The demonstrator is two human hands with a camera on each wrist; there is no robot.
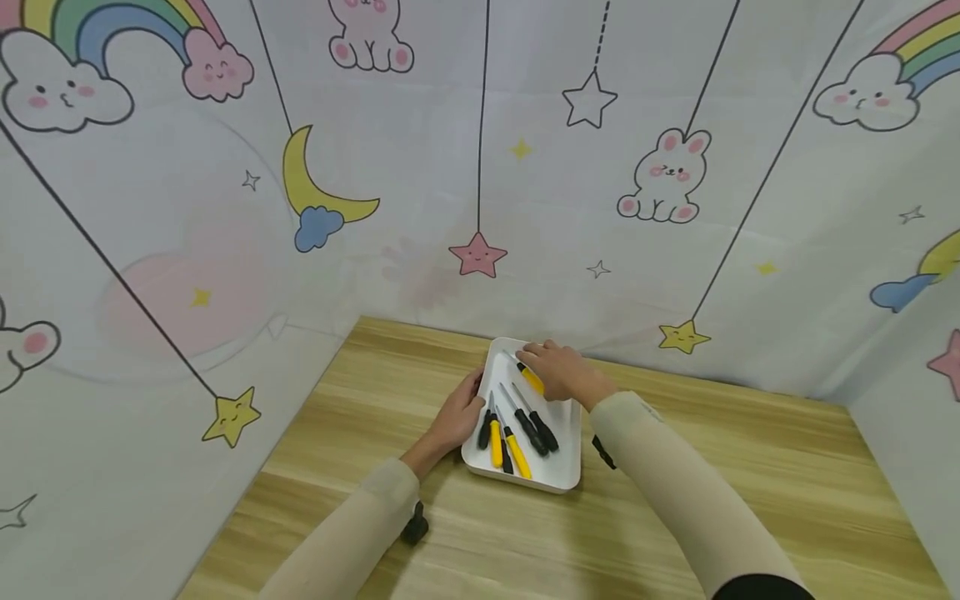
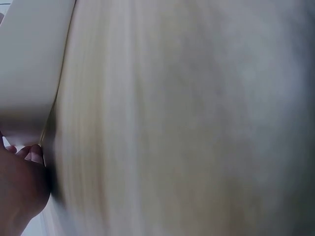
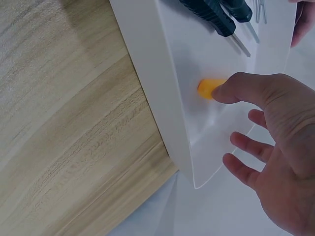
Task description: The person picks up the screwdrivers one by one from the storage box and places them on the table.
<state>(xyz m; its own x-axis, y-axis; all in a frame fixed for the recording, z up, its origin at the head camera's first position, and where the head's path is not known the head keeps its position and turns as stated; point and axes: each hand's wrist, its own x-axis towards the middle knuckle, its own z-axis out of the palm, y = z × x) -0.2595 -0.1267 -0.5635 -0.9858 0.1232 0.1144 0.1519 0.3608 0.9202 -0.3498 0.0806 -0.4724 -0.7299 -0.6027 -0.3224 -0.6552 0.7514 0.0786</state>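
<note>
A white rectangular tray (image 1: 566, 467) sits on the table with several yellow-handled screwdrivers (image 1: 517, 454) and black-handled screwdrivers (image 1: 531, 433) in its near half. My left hand (image 1: 454, 417) grips the tray's left side, thumb at the rim; the left wrist view shows fingertips (image 2: 34, 153) at the tray's lower edge. Over the tray's far right part, my right hand (image 1: 562, 372) pinches a yellow-handled screwdriver (image 1: 530, 377). In the right wrist view the thumb presses the yellow handle (image 3: 205, 88), with the other fingers spread apart; the index finger is mostly hidden there.
The wood-grain table (image 1: 720, 483) extends on both sides of the tray. A white cloth (image 1: 420, 167) printed with cartoon stars, clouds and bunnies hangs behind and at the sides. Much of the left wrist view is blurred.
</note>
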